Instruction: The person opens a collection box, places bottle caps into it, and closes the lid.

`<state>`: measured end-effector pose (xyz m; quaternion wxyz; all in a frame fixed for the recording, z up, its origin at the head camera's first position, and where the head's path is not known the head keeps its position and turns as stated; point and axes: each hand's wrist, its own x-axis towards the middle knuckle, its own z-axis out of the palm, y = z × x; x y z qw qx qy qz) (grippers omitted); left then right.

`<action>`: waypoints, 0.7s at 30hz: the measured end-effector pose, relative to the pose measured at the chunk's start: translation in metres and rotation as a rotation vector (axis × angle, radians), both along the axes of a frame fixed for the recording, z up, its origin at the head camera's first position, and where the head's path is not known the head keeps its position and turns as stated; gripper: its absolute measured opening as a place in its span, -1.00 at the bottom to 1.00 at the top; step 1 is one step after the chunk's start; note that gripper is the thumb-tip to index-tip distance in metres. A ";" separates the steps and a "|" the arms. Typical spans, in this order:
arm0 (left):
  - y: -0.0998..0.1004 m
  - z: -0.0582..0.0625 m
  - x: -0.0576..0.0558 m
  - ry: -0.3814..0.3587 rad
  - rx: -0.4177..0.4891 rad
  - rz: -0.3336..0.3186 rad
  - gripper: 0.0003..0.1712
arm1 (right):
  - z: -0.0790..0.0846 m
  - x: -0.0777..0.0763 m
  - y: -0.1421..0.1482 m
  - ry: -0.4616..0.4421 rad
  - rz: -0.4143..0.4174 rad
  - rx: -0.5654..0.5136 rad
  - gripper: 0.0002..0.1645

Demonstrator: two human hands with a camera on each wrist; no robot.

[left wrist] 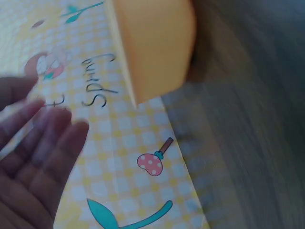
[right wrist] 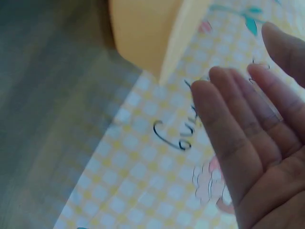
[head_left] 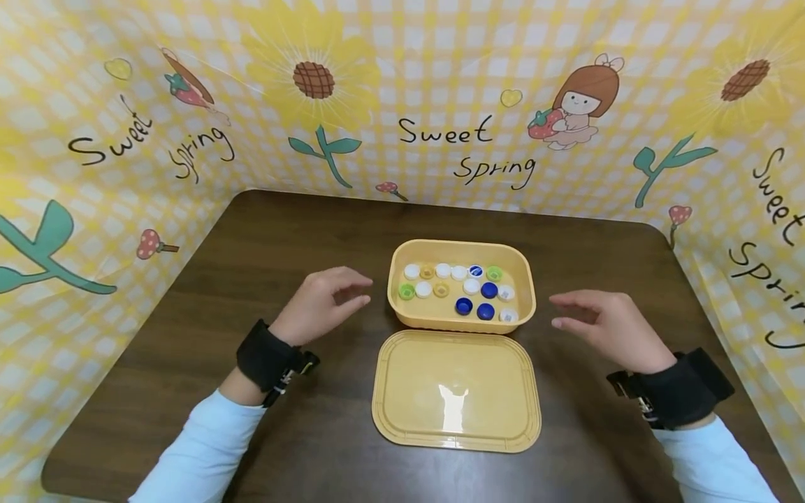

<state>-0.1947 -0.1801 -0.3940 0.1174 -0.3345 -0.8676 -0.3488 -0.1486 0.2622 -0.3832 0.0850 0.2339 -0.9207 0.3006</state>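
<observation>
A shallow yellow box (head_left: 462,321) stands on the dark table, with several white, blue, green and amber bottle caps (head_left: 485,311) spread over its floor. Directly in front of it lies a flat yellow lid (head_left: 455,391), catching a bright reflection. My left hand (head_left: 323,300) hovers just left of the box, its fingers relaxed and holding nothing. On the opposite side, my right hand (head_left: 606,325) is held off the box's right end, also without anything in it. Both wrist views show the box's side wall (left wrist: 155,47) beyond bare fingers (right wrist: 221,126).
The brown wooden table (head_left: 302,223) has rounded corners. A yellow checked cloth (head_left: 440,63) printed with flowers and lettering rises behind it and along both sides. Black straps with small cameras (head_left: 270,360) wrap both wrists.
</observation>
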 end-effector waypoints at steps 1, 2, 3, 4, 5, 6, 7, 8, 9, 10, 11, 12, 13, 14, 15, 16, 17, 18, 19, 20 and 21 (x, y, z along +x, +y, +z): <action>-0.002 0.001 0.003 0.023 -0.045 -0.049 -0.75 | -0.002 0.003 -0.001 0.017 0.032 0.017 -0.63; -0.002 0.001 0.006 0.043 -0.092 -0.095 -0.76 | -0.004 0.006 -0.003 0.020 0.066 0.030 -0.64; -0.003 0.000 0.009 0.061 -0.139 -0.134 -0.77 | -0.007 0.009 -0.004 0.019 0.100 0.047 -0.64; -0.002 -0.001 0.012 0.074 -0.181 -0.175 -0.77 | -0.010 0.011 -0.006 0.014 0.136 0.065 -0.65; -0.002 -0.002 0.014 0.083 -0.225 -0.209 -0.78 | -0.013 0.014 -0.008 0.004 0.174 0.083 -0.65; -0.001 -0.004 0.017 0.087 -0.267 -0.240 -0.79 | -0.016 0.015 -0.010 -0.009 0.216 0.096 -0.65; 0.001 -0.007 0.019 0.090 -0.302 -0.270 -0.79 | -0.019 0.017 -0.012 -0.019 0.253 0.115 -0.66; 0.002 -0.009 0.021 0.090 -0.331 -0.297 -0.79 | -0.022 0.018 -0.015 -0.036 0.289 0.134 -0.66; 0.004 -0.013 0.022 0.084 -0.359 -0.322 -0.79 | -0.025 0.019 -0.017 -0.044 0.321 0.161 -0.66; 0.005 -0.016 0.024 0.076 -0.382 -0.344 -0.79 | -0.028 0.020 -0.019 -0.058 0.348 0.187 -0.66; 0.007 -0.019 0.025 0.064 -0.402 -0.362 -0.79 | -0.030 0.021 -0.020 -0.077 0.372 0.212 -0.65; 0.008 -0.022 0.027 0.053 -0.419 -0.378 -0.78 | -0.032 0.022 -0.021 -0.098 0.390 0.236 -0.65; 0.009 -0.026 0.028 0.043 -0.436 -0.392 -0.78 | -0.035 0.022 -0.023 -0.117 0.399 0.262 -0.65; 0.010 -0.029 0.029 0.026 -0.456 -0.403 -0.79 | -0.036 0.023 -0.023 -0.139 0.410 0.283 -0.66; 0.011 -0.032 0.031 0.009 -0.475 -0.413 -0.78 | -0.038 0.024 -0.023 -0.153 0.420 0.297 -0.67; 0.012 -0.034 0.032 -0.009 -0.489 -0.422 -0.78 | -0.040 0.025 -0.023 -0.168 0.427 0.304 -0.68; 0.012 -0.037 0.033 -0.026 -0.505 -0.428 -0.77 | -0.042 0.026 -0.023 -0.181 0.433 0.306 -0.69; 0.013 -0.039 0.034 -0.036 -0.520 -0.434 -0.77 | -0.044 0.027 -0.023 -0.195 0.436 0.307 -0.70; 0.013 -0.042 0.035 -0.046 -0.533 -0.438 -0.76 | -0.046 0.028 -0.023 -0.201 0.442 0.302 -0.71; 0.013 -0.044 0.036 -0.054 -0.542 -0.442 -0.76 | -0.048 0.028 -0.023 -0.205 0.447 0.295 -0.72; 0.014 -0.045 0.036 -0.056 -0.547 -0.444 -0.75 | -0.050 0.029 -0.022 -0.203 0.453 0.286 -0.72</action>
